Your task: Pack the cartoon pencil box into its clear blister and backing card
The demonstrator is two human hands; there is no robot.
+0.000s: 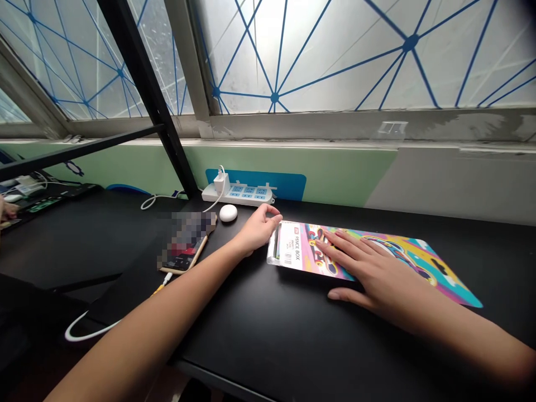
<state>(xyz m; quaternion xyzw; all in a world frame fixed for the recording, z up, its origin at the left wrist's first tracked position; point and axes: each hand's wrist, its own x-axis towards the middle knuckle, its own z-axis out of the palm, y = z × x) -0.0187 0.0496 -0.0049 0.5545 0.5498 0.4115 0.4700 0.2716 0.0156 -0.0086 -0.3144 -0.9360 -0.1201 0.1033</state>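
A flat, brightly printed pencil box (293, 240) lies on the black desk, its white label and barcode facing up at the left end. Shiny, transparent-looking plastic shows along that end. My left hand (258, 229) pinches the far left corner of the box between thumb and fingers. Across the middle of its printed top, my right hand (368, 268) rests palm down with the fingers stretched out and the thumb off the near edge. The hand and forearm hide part of the print.
A phone (188, 243), partly pixelated, lies left of my left forearm with a cable plugged in. Behind it are a round white case (228, 213) and a power strip (247, 194) with a charger. A black metal frame (146, 84) rises at left; another person's hand (8, 211) shows at the far left.
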